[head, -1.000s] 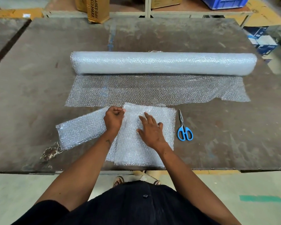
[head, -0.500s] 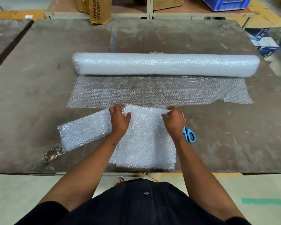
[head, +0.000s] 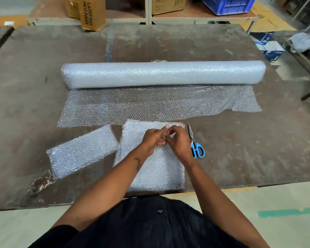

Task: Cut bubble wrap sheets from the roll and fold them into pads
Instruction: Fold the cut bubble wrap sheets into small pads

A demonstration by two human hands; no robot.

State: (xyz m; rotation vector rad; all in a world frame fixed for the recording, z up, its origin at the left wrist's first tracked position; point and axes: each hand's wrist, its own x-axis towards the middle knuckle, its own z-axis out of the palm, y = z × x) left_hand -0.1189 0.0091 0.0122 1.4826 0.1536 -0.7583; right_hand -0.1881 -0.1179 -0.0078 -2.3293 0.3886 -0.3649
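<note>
- The bubble wrap roll [head: 163, 74] lies across the counter [head: 258, 149] at twelve o'clock from the hands; its loose sheet [head: 150, 106] is unrolled flat toward the person.
- A folded pad [head: 81, 151] rests at nine o'clock of the hands, tilted, just beside the larger sheet.
- The larger cut sheet [head: 156, 169] lies flat at the near edge of the counter, right in front of the person.
- The left hand [head: 152, 138] and the right hand [head: 177, 142] meet over the far part of that sheet; the fingers [head: 166, 127] of both are curled in and touch one another; whether they pinch the wrap or only each other cannot be told.
- The blue-handled scissors [head: 195, 144] lie at three o'clock of the right hand, just beside the sheet's edge, blades pointing away from the person.
- A cardboard box [head: 91, 13] stands beyond the counter at eleven o'clock.
</note>
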